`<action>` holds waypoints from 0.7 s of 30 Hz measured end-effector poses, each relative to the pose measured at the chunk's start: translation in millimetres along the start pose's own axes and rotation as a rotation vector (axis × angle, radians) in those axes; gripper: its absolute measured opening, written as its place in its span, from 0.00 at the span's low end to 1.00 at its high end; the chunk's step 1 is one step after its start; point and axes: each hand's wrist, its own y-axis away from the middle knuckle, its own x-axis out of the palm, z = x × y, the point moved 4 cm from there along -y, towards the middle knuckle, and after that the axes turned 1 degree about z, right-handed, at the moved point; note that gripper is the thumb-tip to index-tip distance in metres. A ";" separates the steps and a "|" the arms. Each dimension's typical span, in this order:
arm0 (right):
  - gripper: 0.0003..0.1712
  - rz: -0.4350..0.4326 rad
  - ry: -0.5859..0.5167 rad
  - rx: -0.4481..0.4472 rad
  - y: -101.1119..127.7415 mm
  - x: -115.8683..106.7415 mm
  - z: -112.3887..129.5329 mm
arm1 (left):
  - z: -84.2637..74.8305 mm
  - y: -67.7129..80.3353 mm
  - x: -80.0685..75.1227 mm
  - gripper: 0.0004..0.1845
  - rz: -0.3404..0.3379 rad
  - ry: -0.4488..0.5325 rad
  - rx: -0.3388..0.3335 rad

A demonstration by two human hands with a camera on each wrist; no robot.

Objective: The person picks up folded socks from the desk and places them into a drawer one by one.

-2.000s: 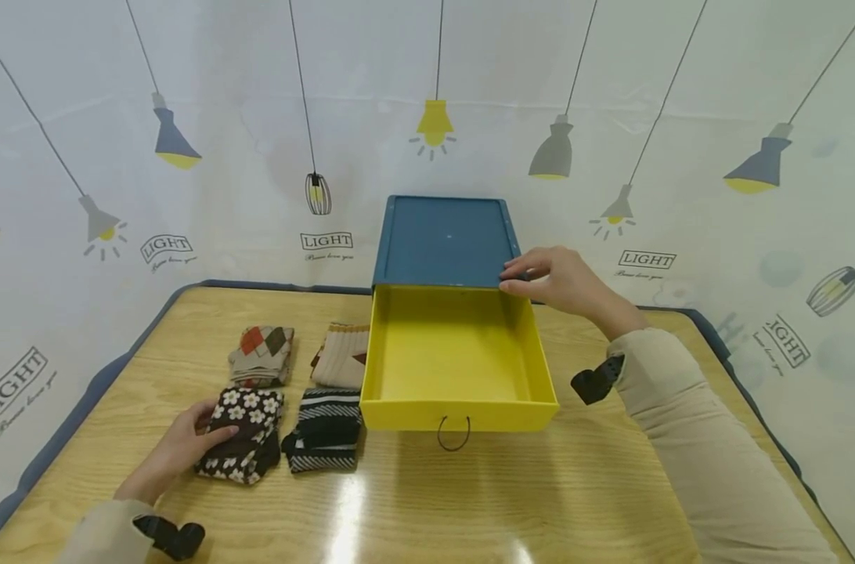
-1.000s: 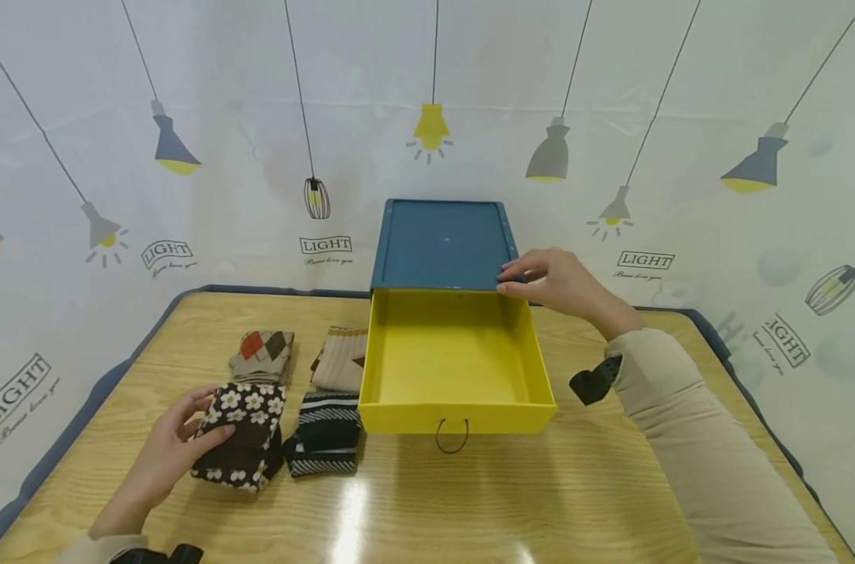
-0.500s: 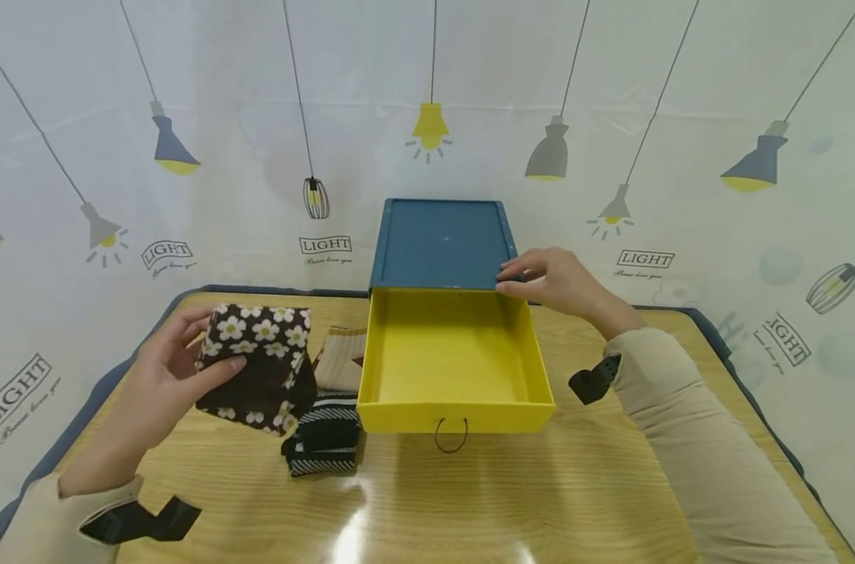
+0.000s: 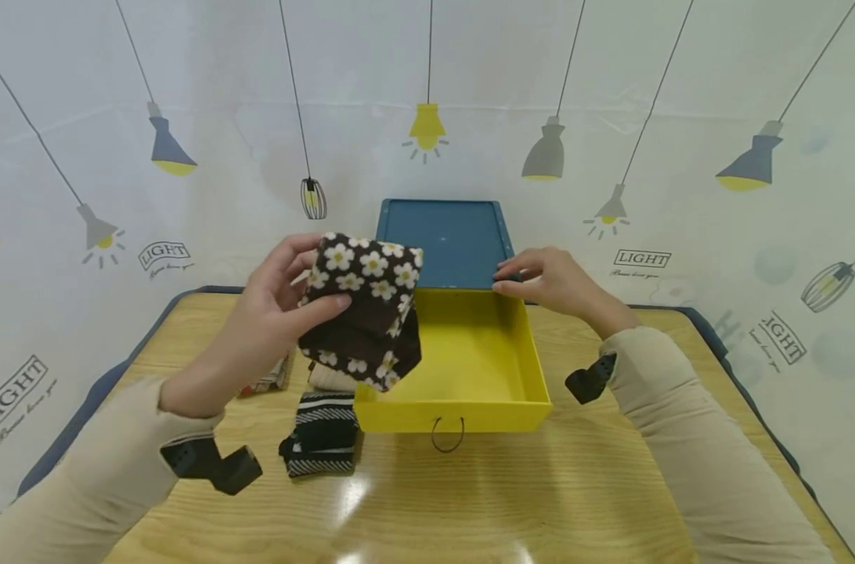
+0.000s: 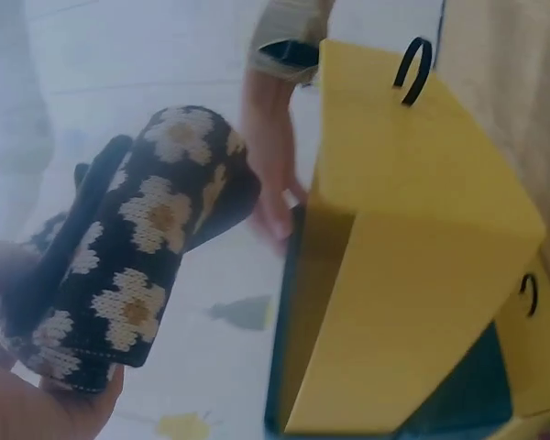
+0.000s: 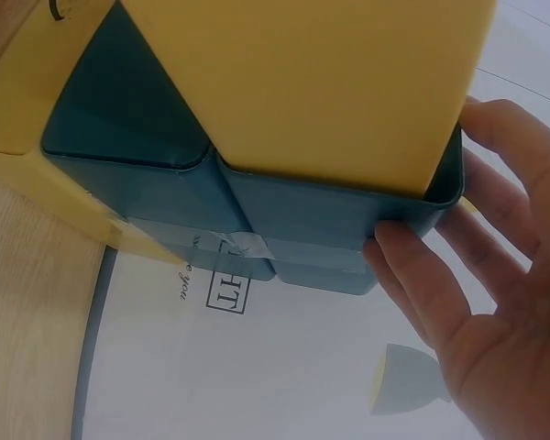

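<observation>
My left hand (image 4: pixel 268 305) pinches a folded pair of brown socks (image 4: pixel 360 313) with white daisies, thumb on the near face and fingers behind. In the head view the socks overlap the left side of a pulled-out yellow drawer (image 4: pixel 463 417) with a black loop handle. That drawer sticks out of a blue casing (image 4: pixel 445 243). My right hand (image 4: pixel 561 283) grips the casing's front right corner. In the right wrist view its fingers (image 6: pixel 412 261) lie on either side of that corner. The left wrist view shows the socks (image 5: pixel 151 229) raised beside the drawer.
Left of the drawer lie folded black-and-white striped socks (image 4: pixel 323 435). Behind them, cream socks (image 4: pixel 329 380) and argyle socks (image 4: pixel 268 382) are partly hidden by my left arm. A second yellow drawer (image 5: pixel 522 335) sits lower. A lamp-print sheet (image 4: pixel 244 157) hangs behind the table.
My left hand has lifted the daisy socks off the table and carried them up and rightward to the drawer. The right hand has stayed on the casing's corner.
</observation>
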 end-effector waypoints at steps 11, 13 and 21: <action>0.15 -0.004 0.010 -0.022 -0.9 -0.1 1.1 | 15.4 -41.9 49.1 0.30 0.099 -0.014 -0.234; 0.15 -0.004 0.012 -0.020 -0.9 -0.4 0.9 | 17.3 -48.9 54.4 0.30 0.110 -0.035 -0.262; 0.15 -0.002 0.011 -0.030 -0.7 -0.7 0.7 | 31.3 -64.2 69.6 0.29 0.154 -0.097 -0.460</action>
